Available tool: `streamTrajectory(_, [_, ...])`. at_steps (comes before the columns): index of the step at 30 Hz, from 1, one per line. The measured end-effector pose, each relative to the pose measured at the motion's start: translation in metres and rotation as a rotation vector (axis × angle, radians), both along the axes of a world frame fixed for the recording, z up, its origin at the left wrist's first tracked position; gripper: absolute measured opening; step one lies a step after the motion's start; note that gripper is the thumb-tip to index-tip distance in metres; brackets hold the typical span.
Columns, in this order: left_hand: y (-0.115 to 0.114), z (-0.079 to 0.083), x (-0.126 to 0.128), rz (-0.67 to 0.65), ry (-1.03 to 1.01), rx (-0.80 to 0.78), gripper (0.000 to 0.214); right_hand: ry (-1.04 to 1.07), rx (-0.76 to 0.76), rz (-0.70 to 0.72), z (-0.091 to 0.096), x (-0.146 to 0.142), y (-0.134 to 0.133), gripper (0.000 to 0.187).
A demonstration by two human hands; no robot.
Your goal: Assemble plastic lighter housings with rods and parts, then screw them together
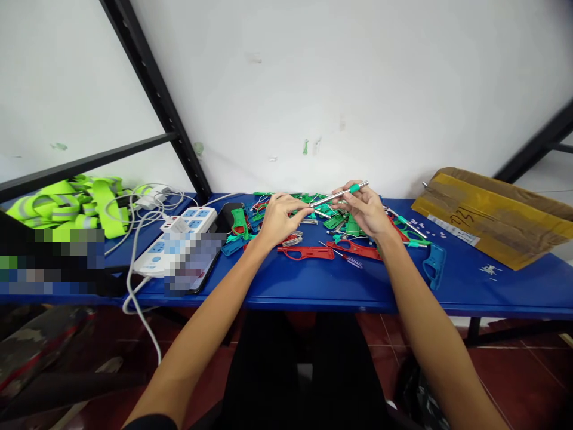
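My right hand (364,209) is closed round a thin metal rod with a green sleeve (341,194), held slanted above the blue table (313,286). My left hand (280,216) pinches the rod's lower left end between its fingertips. Under both hands lies a heap of red, green and blue plastic handle shells (313,236). A red shell (307,252) lies in front of my left hand, and a small screwdriver (342,255) lies beside it.
A white power strip (176,239) with cables and a dark phone sit at left, neon yellow straps (76,203) further left. A flattened cardboard piece (496,218) lies at right, a blue shell (434,263) and small screws near it. Black shelf struts cross the wall.
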State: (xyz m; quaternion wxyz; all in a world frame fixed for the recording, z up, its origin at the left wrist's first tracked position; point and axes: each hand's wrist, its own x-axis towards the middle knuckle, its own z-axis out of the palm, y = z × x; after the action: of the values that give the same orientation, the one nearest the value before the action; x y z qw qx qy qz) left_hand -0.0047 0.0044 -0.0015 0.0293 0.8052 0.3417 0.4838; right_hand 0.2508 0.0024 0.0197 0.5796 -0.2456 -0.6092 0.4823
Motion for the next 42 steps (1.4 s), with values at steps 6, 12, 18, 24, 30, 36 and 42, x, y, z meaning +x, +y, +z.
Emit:
streamTrajectory(6, [0.0,0.002,-0.002,-0.133,-0.047,-0.103,0.022,-0.042,0.002,-0.009,0.001,0.003,0.0,0.045])
streamTrajectory(12, [0.001,0.001,-0.005,-0.173,-0.021,-0.16,0.016,-0.079,0.0,0.038,0.003,0.002,-0.004,0.044])
streamTrajectory(18, [-0.001,0.002,-0.002,-0.264,0.07,-0.199,0.018,-0.083,-0.011,0.014,0.002,0.0,-0.003,0.046])
streamTrajectory(24, [-0.001,0.003,0.0,-0.243,0.094,-0.216,0.011,-0.071,-0.019,0.012,0.003,-0.002,-0.003,0.051])
streamTrajectory(30, [-0.002,-0.004,0.006,-0.232,0.12,-0.182,0.013,-0.096,-0.034,0.032,0.001,0.0,-0.006,0.048])
streamTrajectory(36, [-0.002,-0.006,0.011,-0.314,0.099,-0.136,0.019,-0.078,-0.045,0.003,0.001,-0.009,-0.008,0.048])
streamTrajectory(42, [-0.002,-0.006,0.01,-0.238,0.147,-0.095,0.031,-0.211,-0.032,0.002,-0.007,-0.034,-0.007,0.049])
